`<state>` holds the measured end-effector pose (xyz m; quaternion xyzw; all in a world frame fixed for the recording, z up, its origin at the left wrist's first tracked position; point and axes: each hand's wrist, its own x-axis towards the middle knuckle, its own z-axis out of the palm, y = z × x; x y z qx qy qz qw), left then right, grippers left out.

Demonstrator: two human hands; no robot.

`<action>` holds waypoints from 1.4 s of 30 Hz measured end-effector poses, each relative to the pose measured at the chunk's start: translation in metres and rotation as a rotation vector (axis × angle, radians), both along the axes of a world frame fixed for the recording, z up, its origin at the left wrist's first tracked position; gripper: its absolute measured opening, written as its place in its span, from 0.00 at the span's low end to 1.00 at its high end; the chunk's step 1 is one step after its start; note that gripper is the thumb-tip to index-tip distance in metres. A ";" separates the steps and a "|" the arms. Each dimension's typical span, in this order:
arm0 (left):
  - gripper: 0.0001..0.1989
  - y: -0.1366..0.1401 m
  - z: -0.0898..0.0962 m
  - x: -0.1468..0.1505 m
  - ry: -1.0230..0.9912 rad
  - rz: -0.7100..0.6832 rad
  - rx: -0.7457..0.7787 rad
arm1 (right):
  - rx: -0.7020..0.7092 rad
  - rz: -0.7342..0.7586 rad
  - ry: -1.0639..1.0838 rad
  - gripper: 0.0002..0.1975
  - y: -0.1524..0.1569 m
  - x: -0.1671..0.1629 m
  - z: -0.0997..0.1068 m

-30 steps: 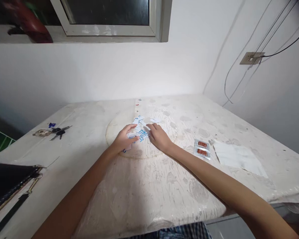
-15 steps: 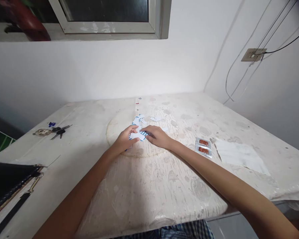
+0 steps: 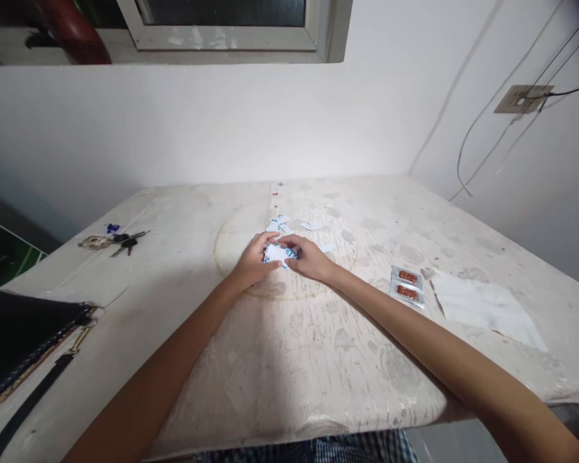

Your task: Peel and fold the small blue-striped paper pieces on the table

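Several white paper pieces with blue print (image 3: 276, 254) lie gathered in a small pile between my two hands. My left hand (image 3: 257, 258) curls round the pile's left side, thumb along the near edge and fingers at the far edge. From the right, my right hand (image 3: 307, 257) closes on the same pieces, its fingers bent over the far side and its thumb in front. Just beyond my fingertips is a loose heap of similar paper scraps (image 3: 280, 224). Two more small groups, white scraps (image 3: 311, 226) and a white slip (image 3: 327, 247), lie to the right.
A silver blister pack with red-brown contents (image 3: 407, 285) and a white cloth or sheet (image 3: 487, 308) lie on the right. Keys (image 3: 125, 240) and a black bag with a strap (image 3: 29, 344) are on the left. A wall with a socket (image 3: 523, 99) borders the table (image 3: 289, 360).
Both hands have drawn in round the paper pieces, now held more squarely between them. The white piece lies flatter over the pile. The whole view has shifted slightly.
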<state>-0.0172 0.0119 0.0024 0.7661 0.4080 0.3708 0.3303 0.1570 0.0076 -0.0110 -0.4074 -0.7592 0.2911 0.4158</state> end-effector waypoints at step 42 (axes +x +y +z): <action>0.21 -0.007 0.006 0.002 0.459 0.080 0.302 | 0.127 -0.185 -0.658 0.21 -0.040 0.030 0.009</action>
